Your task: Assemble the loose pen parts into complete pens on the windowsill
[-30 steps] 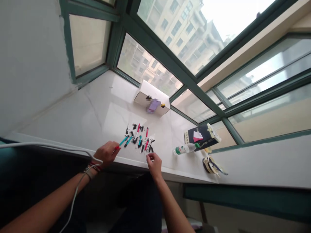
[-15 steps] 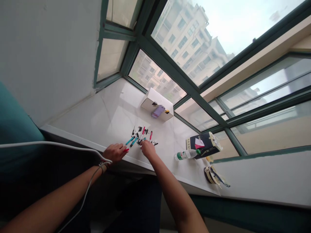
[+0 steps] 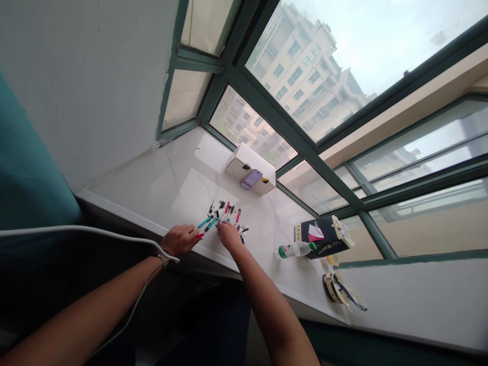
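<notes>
Several small pen parts (image 3: 224, 213), red, teal and black, lie scattered on the white marble window sill (image 3: 179, 173). My left hand (image 3: 178, 240) rests at the sill's near edge, its fingers closed on a red pen piece (image 3: 199, 236). My right hand (image 3: 230, 235) reaches into the near side of the pile with its fingers pinched together on the parts; what it holds is too small to name.
A white box (image 3: 249, 170) sits at the back by the window. To the right lie a plastic bottle (image 3: 295, 249), a dark box (image 3: 324, 236) and a roll of tape (image 3: 335, 287). A white cable (image 3: 87, 231) crosses my left wrist. A teal curtain (image 3: 26, 178) hangs at left.
My right hand has gone from the sill's near edge forward into the pile. My left hand has drawn back with the red piece. The view has tilted and shifted.
</notes>
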